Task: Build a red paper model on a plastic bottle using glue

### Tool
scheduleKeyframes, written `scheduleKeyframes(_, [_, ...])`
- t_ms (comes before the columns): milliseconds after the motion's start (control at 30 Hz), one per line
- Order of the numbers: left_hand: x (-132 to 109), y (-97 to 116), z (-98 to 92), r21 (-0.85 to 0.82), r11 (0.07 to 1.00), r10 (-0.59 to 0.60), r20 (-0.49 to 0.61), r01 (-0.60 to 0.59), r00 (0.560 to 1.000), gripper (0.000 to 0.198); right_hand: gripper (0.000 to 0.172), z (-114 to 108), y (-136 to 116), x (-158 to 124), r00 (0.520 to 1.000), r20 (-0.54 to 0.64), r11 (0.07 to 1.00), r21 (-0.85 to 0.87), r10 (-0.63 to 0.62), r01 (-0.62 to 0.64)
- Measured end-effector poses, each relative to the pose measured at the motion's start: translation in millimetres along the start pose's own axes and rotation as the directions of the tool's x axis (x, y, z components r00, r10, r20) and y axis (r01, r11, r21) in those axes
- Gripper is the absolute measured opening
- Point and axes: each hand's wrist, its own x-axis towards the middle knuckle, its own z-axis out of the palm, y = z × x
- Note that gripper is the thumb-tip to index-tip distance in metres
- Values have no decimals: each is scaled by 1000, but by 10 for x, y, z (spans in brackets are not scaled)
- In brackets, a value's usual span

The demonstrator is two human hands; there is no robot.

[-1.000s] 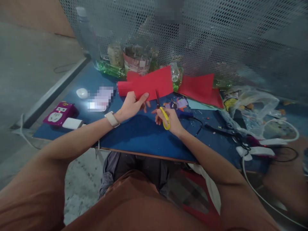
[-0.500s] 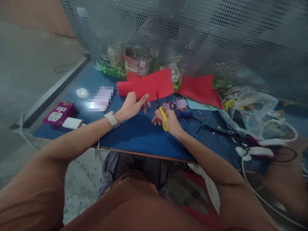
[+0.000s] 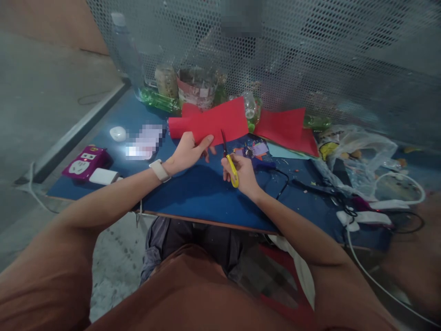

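Fingers (image 3: 205, 140) of my left hand (image 3: 186, 154) pinch the red paper (image 3: 213, 120) over the blue surface (image 3: 203, 193). My right hand (image 3: 243, 174) grips yellow scissors (image 3: 231, 164) at the paper's edge. Metal mesh (image 3: 310, 55) walls the far side.

Blue table (image 3: 193, 193), purple socket block (image 3: 84, 162), white charger (image 3: 103, 176), green bottles (image 3: 158, 100) at back, red paper sheets (image 3: 285, 126), plastic bag (image 3: 358, 151)

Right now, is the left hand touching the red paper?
Touching. The head view shows the left hand gripping the red paper at its lower edge.
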Motion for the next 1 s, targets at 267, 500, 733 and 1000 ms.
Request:
scheduleKeyframes(267, [5,41,6,-11,1000,-7,3,7,1000,67,76,-6,-93,-14,1000,-22,999,-50,0,-1])
scheduleKeyframes(500, [-1,34,3,-36,999,-14,10,14,1000,68,76,5,-119,-13,999,-40,998,-55,10,-12])
scheduleKeyframes(733, [-3,42,11,-57,998,-34,4,34,999,69,73,-9,-116,-23,999,-18,997,-75,35,-36])
scheduleKeyframes(1000, [-19,47,21,-57,998,-23,16,24,1000,74,75,-14,-79,-37,999,-9,999,-28,33,-33])
